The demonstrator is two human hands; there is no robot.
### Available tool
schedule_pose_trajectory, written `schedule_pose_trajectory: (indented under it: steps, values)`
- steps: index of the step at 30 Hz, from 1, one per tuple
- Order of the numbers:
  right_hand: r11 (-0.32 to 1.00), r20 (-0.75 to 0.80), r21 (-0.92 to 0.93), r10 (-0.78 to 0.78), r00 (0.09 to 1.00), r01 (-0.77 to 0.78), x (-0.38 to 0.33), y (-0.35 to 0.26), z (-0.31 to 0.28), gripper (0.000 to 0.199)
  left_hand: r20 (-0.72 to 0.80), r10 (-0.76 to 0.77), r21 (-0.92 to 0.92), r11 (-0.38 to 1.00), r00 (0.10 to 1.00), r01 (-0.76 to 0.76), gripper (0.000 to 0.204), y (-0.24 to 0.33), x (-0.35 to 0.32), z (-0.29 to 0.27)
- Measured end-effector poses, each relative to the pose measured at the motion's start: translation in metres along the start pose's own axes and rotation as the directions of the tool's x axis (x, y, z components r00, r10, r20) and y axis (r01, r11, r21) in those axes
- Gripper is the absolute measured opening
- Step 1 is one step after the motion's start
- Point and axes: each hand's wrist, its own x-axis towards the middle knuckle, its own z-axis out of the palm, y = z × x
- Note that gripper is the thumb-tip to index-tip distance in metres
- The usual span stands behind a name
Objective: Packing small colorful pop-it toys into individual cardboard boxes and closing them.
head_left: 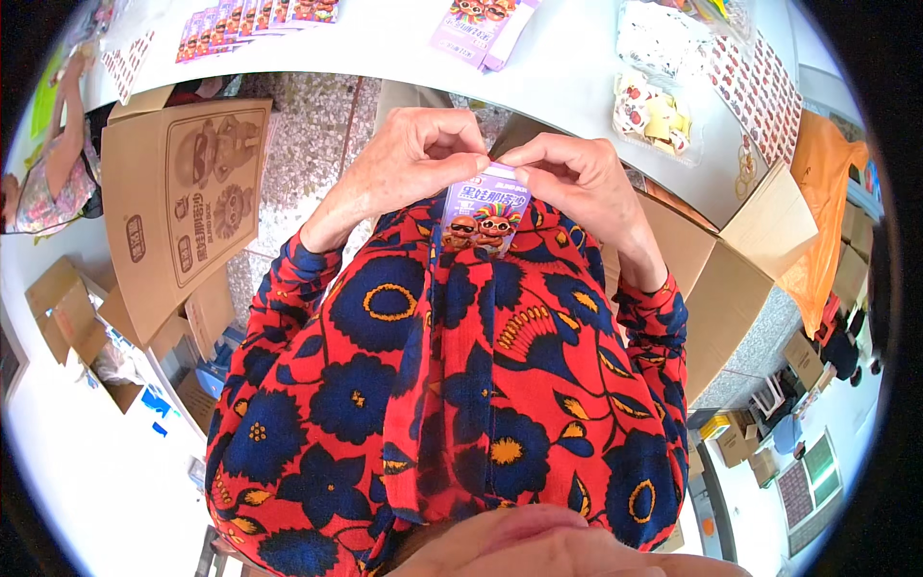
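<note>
Close in front of my chest hangs a small purple printed box (484, 213) with colourful cartoon figures on its front. My left hand (415, 159) pinches its top edge between thumb and bent fingers. At the other top corner, my right hand (582, 183) grips the same edge with thumb and forefinger. The fingertips of both hands nearly meet there, and they partly hide the top flap. Beyond my hands, on the white table (385, 43), lies a small stack of similar purple boxes (478, 31).
A row of purple packs (252, 21) lies at the table's far left. Clear bags of small pieces (657, 115) and sticker sheets (760, 91) lie at right. An open carton (697, 279) stands beside my right arm, a printed carton (187, 197) at left. Another person's arm (65, 125) shows far left.
</note>
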Motion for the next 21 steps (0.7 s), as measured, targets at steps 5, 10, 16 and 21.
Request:
schedule_pose_trajectory:
  steps: [5, 10, 16, 21]
  values:
    - [0.994, -0.044, -0.071, -0.080, 0.996, 0.077, -0.003, 0.002, 0.003, 0.014, 0.008, -0.004, 0.004, 1.000, 1.000, 0.004, 0.007, -0.001, -0.001, 0.000]
    - [0.958, -0.065, -0.146, -0.258, 0.964, 0.247, -0.008, 0.014, 0.000, 0.016, -0.101, 0.040, -0.048, 0.998, 0.994, -0.045, 0.007, -0.003, -0.011, 0.016]
    - [0.814, -0.111, -0.365, -0.520, 0.847, 0.452, -0.017, 0.020, 0.008, 0.021, -0.165, 0.440, 0.317, 0.871, 0.883, -0.375, 0.017, -0.013, -0.015, 0.017]
    - [0.818, -0.086, -0.378, -0.497, 0.863, 0.433, -0.022, 0.020, 0.009, 0.024, -0.057, 0.504, 0.343, 0.820, 0.862, -0.457, 0.018, -0.012, -0.016, 0.013]
